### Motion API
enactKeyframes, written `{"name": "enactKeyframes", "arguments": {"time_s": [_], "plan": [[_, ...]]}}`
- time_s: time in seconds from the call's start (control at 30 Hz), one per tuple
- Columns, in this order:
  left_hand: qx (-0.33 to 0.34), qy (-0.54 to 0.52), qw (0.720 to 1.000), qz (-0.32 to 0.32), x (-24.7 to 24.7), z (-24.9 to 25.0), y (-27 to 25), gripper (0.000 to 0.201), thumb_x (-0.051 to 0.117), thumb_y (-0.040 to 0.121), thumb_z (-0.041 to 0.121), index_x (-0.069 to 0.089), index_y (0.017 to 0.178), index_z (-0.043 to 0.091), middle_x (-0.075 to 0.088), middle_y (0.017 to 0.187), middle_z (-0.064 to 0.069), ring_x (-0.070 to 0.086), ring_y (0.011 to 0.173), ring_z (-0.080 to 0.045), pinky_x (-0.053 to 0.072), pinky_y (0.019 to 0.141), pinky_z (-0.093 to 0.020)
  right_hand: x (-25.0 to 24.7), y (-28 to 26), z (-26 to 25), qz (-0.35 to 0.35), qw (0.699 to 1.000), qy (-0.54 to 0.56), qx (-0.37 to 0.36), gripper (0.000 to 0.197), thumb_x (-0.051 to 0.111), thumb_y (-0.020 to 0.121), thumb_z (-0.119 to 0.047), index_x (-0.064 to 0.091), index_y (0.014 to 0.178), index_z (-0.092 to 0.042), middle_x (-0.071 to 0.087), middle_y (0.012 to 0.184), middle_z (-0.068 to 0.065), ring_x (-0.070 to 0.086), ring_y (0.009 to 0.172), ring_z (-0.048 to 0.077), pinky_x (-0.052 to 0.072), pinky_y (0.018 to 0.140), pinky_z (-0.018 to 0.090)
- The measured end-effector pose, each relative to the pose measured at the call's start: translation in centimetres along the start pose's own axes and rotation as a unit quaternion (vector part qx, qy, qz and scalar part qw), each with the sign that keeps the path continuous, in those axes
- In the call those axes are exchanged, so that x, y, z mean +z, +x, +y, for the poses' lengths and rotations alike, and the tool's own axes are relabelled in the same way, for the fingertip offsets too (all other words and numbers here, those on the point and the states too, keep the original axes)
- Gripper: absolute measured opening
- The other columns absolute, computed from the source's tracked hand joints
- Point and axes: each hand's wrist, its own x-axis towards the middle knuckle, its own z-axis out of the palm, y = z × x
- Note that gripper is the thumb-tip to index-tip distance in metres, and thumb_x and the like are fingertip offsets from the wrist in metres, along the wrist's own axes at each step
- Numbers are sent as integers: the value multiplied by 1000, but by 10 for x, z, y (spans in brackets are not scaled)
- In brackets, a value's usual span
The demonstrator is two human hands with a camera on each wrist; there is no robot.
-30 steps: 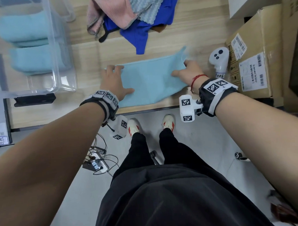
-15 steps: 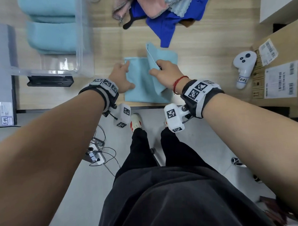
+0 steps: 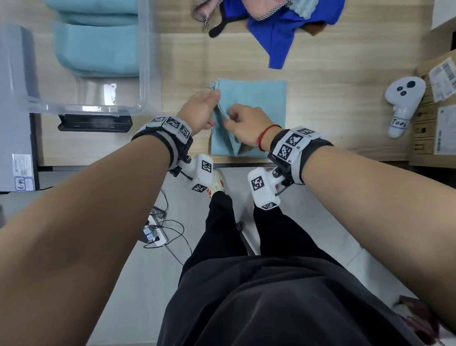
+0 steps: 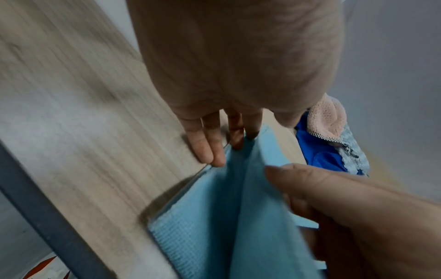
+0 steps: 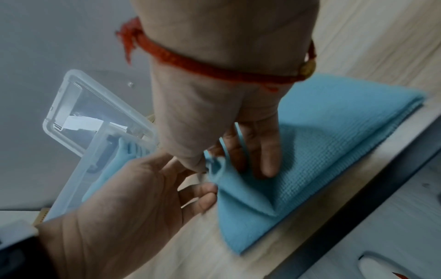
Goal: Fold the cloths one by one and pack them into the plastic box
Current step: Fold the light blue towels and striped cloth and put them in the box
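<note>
Light blue cloth (image 3: 255,103) on table (image 3: 335,71) — right hand (image 3: 245,125) pinches its 9 o'clock edge; left hand (image 3: 200,110) flat, fingers straight, touching it; box (image 3: 143,58) at 10 o'clock.

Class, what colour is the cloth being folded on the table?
Light blue cloth, with a fine waffle-like weave; the right wrist view shows it best.

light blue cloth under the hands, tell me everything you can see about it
The cloth is light blue with a fine waffle weave, soft and thin. It lies folded into a rough rectangle on the wooden table, near its front edge, right of the plastic box. Its left edge layers are lifted. The right hand pinches that edge with fingers resting on top; the left hand touches the same edge with straight fingers.
</note>
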Motion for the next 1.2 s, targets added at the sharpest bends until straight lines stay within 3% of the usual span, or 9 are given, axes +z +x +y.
{"name": "enactKeyframes", "arguments": {"time_s": [0.13, 0.23, 0.37, 0.43, 0.53, 0.67, 0.8, 1.03, 1.2], "plan": [[84, 76, 993, -21, -3, -10, -3, 29, 50, 90, 47, 60, 102, 23, 53, 95, -5, 60, 81, -25, 58, 76, -44, 1, -7, 3, -31, 994, 105, 18, 23, 42, 93, -26, 61, 106, -20, 63, 96, 13, 68, 70, 35, 60, 59, 44], [107, 125, 986, -10, -4, -14, -3, 44, 66, 73, 42, 61, 114, 27, 54, 103, -3, 59, 93, -27, 51, 89, -42, -5, -10, 17, 5, 993, 121, 7, 26, 41, 90, -17, 64, 103, -19, 65, 94, 11, 67, 74, 35, 60, 65, 44], [99, 130, 987, 5, -2, -10, -12, 68, 78, 70, 11, 53, 132, 24, 47, 119, -3, 65, 82, -28, 57, 79, -36, -15, -14, 56, 30, 999, -7, -37, 21, 59, 86, -26, 62, 107, -20, 59, 94, -4, 59, 85, 17, 51, 85, 35], [112, 135, 984, 23, 1, -12, -15, 66, 75, 72, 5, 52, 131, 24, 47, 120, -3, 65, 76, -24, 56, 71, -27, -16, -21, 77, 17, 994, -92, -55, 43, 68, 80, -43, 56, 116, -24, 51, 110, -2, 56, 102, 17, 48, 91, 38], [129, 144, 980, 53, 3, -13, -19, 60, 72, 74, 6, 54, 128, 24, 49, 119, -1, 61, 71, -17, 48, 64, -17, -14, -35, 96, 14, 985, -154, -80, 69, 76, 72, -49, 43, 130, -31, 40, 125, 0, 44, 116, 21, 49, 90, 42], [124, 146, 979, 65, 7, -11, -23, 62, 71, 74, 6, 51, 129, 25, 50, 113, 2, 60, 69, -16, 55, 69, -25, -8, -47, 109, 37, 974, -197, -105, 79, 79, 72, -40, 37, 137, -30, 36, 130, 3, 38, 118, 23, 51, 84, 41], [110, 146, 978, 95, 9, -8, -20, 84, 75, 69, 8, 39, 142, 26, 52, 113, -3, 58, 66, -11, 46, 62, -16, -8, -53, 109, 41, 972, -215, -91, 63, 53, 89, -57, 38, 141, -26, 42, 131, 2, 43, 120, 20, 49, 90, 39], [185, 168, 953, 170, 23, 30, -29, 51, 72, 69, 15, 55, 117, 18, 51, 112, -5, 48, 84, -12, 48, 84, -31, -21, -46, 104, 61, 966, -251, -22, 20, 38, 96, -8, 53, 107, -2, 58, 99, 20, 57, 93, 39, 32, 66, 34], [245, 232, 941, 33, 46, 39, -38, 27, 70, 71, 11, 70, 97, 19, 61, 97, -2, 58, 85, -18, 48, 86, -33, -27, -54, 106, 58, 980, -185, -44, 22, 52, 94, -23, 70, 103, -15, 67, 104, 9, 60, 99, 33, 47, 79, 34]]}}
